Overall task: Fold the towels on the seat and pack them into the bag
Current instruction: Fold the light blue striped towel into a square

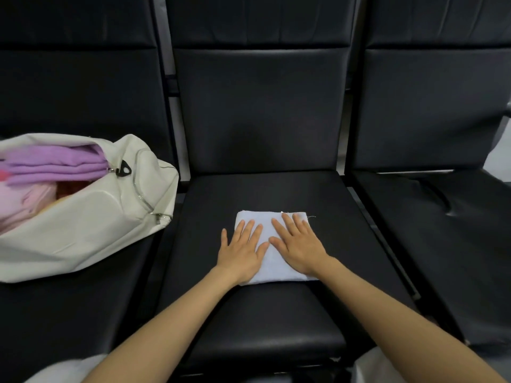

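A pale blue towel (265, 219), folded into a small rectangle, lies on the middle black seat (260, 189). My left hand (243, 251) presses flat on its left half, fingers straight and spread. My right hand (300, 246) presses flat on its right half in the same way. On the left seat a white bag (91, 219) lies open on its side. Inside it sit folded purple towels (58, 164) over pink ones (25, 203).
Three black padded seats stand in a row with tall backrests. The right seat (448, 217) has a creased cushion. A metal frame bar (177, 125) runs between the left and middle backrests. White cloth shows at the bottom corners.
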Action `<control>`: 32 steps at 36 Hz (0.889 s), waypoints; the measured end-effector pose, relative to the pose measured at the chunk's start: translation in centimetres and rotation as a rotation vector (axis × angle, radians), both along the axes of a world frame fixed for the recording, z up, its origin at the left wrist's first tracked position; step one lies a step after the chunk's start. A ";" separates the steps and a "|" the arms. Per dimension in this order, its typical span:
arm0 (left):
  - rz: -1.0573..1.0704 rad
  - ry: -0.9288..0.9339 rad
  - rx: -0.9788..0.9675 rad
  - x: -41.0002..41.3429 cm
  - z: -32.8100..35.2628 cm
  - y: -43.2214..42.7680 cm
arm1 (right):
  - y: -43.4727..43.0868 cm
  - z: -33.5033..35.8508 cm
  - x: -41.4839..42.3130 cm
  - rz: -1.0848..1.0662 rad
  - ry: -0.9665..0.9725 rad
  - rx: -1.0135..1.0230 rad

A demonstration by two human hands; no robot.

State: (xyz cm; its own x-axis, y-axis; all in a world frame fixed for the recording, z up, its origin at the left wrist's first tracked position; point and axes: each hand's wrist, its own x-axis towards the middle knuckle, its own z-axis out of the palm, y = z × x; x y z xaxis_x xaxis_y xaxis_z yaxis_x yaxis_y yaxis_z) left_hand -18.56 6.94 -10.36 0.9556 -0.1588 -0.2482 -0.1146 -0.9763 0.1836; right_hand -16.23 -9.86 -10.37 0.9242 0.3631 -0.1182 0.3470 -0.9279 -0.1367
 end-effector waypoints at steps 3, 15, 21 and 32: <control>0.014 0.014 0.021 -0.8 0.1 1.5 | 1.5 0.1 -0.6 0.045 0.021 0.010; 0.223 -0.070 -0.306 -1.9 3.5 7.0 | 2.5 3.5 0.0 -0.314 0.012 0.378; 0.419 0.092 -0.171 -1.1 4.2 8.1 | 0.1 3.9 0.3 -0.420 0.359 0.157; 0.510 0.224 -0.597 -1.5 4.6 7.9 | 1.5 4.7 -0.4 -0.418 0.474 0.564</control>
State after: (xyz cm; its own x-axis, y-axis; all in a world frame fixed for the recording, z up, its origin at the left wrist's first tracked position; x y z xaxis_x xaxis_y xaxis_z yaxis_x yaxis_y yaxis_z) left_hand -20.06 14.84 -5.71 0.8837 0.1161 -0.4534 0.4188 -0.6287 0.6552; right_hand -16.62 -8.35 -5.62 0.8940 0.1238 -0.4306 -0.2199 -0.7161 -0.6625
